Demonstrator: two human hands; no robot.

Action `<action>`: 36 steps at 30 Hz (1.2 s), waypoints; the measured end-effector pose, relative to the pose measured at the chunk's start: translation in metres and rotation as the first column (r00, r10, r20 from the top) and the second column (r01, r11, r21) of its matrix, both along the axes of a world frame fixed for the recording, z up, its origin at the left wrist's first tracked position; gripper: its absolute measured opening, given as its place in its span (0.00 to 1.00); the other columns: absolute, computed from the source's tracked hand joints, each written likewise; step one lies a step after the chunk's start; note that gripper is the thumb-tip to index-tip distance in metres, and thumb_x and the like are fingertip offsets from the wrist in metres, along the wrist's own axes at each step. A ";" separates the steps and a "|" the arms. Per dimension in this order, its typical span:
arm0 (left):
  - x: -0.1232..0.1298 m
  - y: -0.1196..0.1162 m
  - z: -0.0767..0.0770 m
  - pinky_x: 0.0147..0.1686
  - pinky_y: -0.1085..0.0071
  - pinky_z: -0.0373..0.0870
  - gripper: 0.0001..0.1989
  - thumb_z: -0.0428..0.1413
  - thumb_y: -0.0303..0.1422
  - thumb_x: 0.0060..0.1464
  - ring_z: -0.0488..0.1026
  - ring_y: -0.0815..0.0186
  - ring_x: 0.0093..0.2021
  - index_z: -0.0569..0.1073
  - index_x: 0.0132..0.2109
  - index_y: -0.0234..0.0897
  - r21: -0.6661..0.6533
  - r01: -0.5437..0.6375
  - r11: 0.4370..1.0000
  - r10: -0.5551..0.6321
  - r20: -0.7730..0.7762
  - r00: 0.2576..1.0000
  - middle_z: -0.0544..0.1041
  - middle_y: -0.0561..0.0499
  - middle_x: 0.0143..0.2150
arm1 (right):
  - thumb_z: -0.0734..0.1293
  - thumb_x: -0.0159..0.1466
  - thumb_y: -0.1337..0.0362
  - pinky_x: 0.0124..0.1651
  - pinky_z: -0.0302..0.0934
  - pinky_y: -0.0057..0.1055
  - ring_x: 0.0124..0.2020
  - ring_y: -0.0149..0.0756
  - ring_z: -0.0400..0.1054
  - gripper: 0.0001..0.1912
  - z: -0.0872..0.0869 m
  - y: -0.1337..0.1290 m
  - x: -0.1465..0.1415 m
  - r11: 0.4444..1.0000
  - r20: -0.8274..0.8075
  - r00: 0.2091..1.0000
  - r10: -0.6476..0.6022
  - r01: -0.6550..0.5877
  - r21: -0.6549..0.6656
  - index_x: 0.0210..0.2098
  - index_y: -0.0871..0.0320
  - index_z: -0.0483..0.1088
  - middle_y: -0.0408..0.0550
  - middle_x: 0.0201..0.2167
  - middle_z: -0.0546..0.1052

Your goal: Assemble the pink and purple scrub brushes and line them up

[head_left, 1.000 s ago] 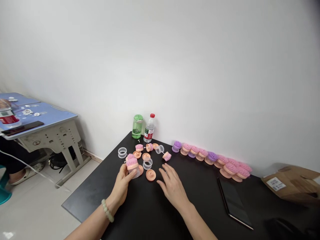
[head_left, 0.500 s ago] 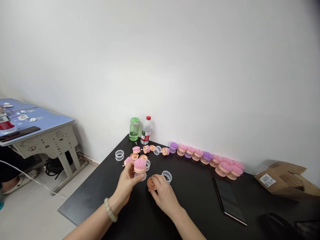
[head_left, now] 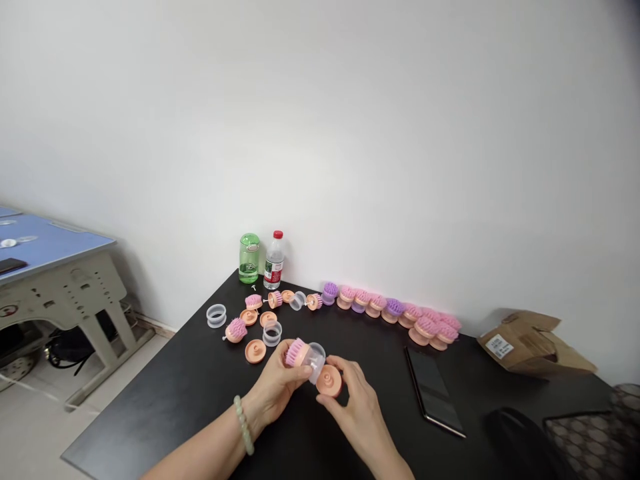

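Note:
My left hand (head_left: 277, 382) grips a pink bristled brush head (head_left: 299, 353) with a clear plastic ring (head_left: 316, 359) fitted at its base, tilted to the right. Between the fingers of my right hand (head_left: 356, 395) is a round orange cap (head_left: 329, 381), its inner face with a central peg turned up and toward the ring. Cap and ring are very close; whether they touch I cannot tell. Left of my hands lie a loose orange cap (head_left: 255, 351), another clear ring (head_left: 273, 333) and a pink brush head (head_left: 236, 330) with a white stem.
Assembled pink and purple brushes (head_left: 376, 305) line the wall. A green bottle (head_left: 249, 259) and a red-capped water bottle (head_left: 274, 261) stand at the back corner. On the right are a dark tablet (head_left: 434, 393) and a brown paper bag (head_left: 537, 343). A blue desk (head_left: 60, 241) stands left.
My right hand has lifted the orange cap from the table and brought it beside the ring. My left hand has tilted the brush head sideways. The view has shifted rightward.

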State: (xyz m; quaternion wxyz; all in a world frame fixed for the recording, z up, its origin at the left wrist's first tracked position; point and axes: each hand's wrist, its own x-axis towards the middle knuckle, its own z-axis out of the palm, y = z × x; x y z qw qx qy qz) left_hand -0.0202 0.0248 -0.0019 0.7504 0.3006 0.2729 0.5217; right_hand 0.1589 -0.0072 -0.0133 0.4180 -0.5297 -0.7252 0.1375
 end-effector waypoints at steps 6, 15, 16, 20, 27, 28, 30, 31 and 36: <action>-0.002 -0.007 0.004 0.39 0.72 0.65 0.27 0.74 0.28 0.33 0.71 0.68 0.37 0.70 0.41 0.37 0.081 0.065 0.995 -0.059 -0.072 0.996 0.76 0.53 0.35 | 0.71 0.58 0.71 0.51 0.70 0.43 0.50 0.46 0.70 0.29 -0.002 -0.009 -0.007 0.994 -0.015 1.000 0.014 -0.012 0.110 0.57 0.51 0.63 0.50 0.49 0.74; 0.001 -0.013 0.006 0.38 0.72 0.66 0.29 0.75 0.30 0.32 0.71 0.68 0.36 0.70 0.41 0.37 0.015 0.035 0.999 -0.034 -0.031 0.999 0.75 0.53 0.35 | 0.70 0.65 0.54 0.47 0.74 0.40 0.47 0.47 0.74 0.19 0.001 -0.009 -0.014 0.970 -0.078 0.997 0.000 0.019 0.244 0.52 0.52 0.70 0.53 0.47 0.77; 0.001 -0.014 0.005 0.39 0.72 0.66 0.29 0.75 0.30 0.32 0.71 0.68 0.36 0.70 0.41 0.37 0.015 0.034 0.999 -0.034 -0.026 0.999 0.75 0.53 0.35 | 0.70 0.65 0.53 0.48 0.73 0.41 0.48 0.48 0.74 0.19 0.001 -0.009 -0.014 0.963 -0.071 0.997 0.006 0.014 0.269 0.53 0.52 0.70 0.53 0.47 0.77; 0.002 -0.017 0.005 0.39 0.71 0.66 0.28 0.75 0.30 0.34 0.72 0.68 0.36 0.70 0.42 0.36 0.005 0.026 1.000 -0.026 -0.011 1.000 0.76 0.52 0.36 | 0.70 0.66 0.56 0.50 0.72 0.45 0.50 0.49 0.72 0.22 0.002 -0.009 -0.015 0.924 -0.043 0.998 0.033 -0.014 0.382 0.58 0.53 0.68 0.54 0.48 0.77; 0.001 -0.018 0.006 0.38 0.71 0.66 0.26 0.74 0.31 0.35 0.71 0.67 0.35 0.70 0.39 0.36 -0.010 0.063 0.998 -0.064 -0.014 0.998 0.75 0.52 0.35 | 0.70 0.66 0.61 0.49 0.72 0.47 0.50 0.49 0.72 0.27 0.006 -0.009 -0.018 0.872 0.015 0.996 0.091 -0.087 0.482 0.63 0.52 0.64 0.54 0.49 0.78; 0.001 -0.018 0.006 0.38 0.71 0.66 0.26 0.74 0.31 0.35 0.71 0.67 0.35 0.70 0.39 0.36 -0.006 0.062 0.998 -0.062 -0.023 0.998 0.75 0.52 0.34 | 0.70 0.66 0.60 0.48 0.72 0.46 0.49 0.49 0.73 0.27 0.006 -0.010 -0.018 0.870 0.017 0.996 0.083 -0.081 0.487 0.63 0.52 0.65 0.55 0.48 0.78; 0.000 -0.019 0.006 0.37 0.72 0.65 0.26 0.74 0.31 0.33 0.70 0.67 0.35 0.70 0.38 0.36 0.015 0.043 0.999 -0.042 -0.060 0.997 0.75 0.53 0.34 | 0.70 0.66 0.58 0.45 0.73 0.44 0.44 0.48 0.75 0.24 0.006 -0.011 -0.018 0.873 0.004 0.999 0.049 -0.045 0.485 0.60 0.53 0.67 0.54 0.45 0.79; 0.000 -0.019 0.006 0.36 0.72 0.64 0.27 0.75 0.31 0.32 0.69 0.68 0.34 0.69 0.38 0.36 0.035 0.029 0.999 -0.026 -0.087 0.996 0.74 0.53 0.33 | 0.70 0.66 0.56 0.42 0.73 0.41 0.40 0.46 0.75 0.23 0.005 -0.012 -0.018 0.880 -0.016 1.000 0.027 -0.016 0.475 0.58 0.54 0.69 0.54 0.42 0.80; -0.004 -0.018 0.009 0.32 0.73 0.63 0.29 0.75 0.31 0.30 0.69 0.66 0.33 0.68 0.39 0.39 0.194 0.050 0.980 0.000 -0.247 0.969 0.74 0.54 0.34 | 0.66 0.65 0.46 0.28 0.71 0.31 0.23 0.37 0.74 0.20 0.005 -0.014 -0.023 0.993 -0.291 0.956 -0.038 0.068 0.093 0.40 0.56 0.76 0.48 0.25 0.79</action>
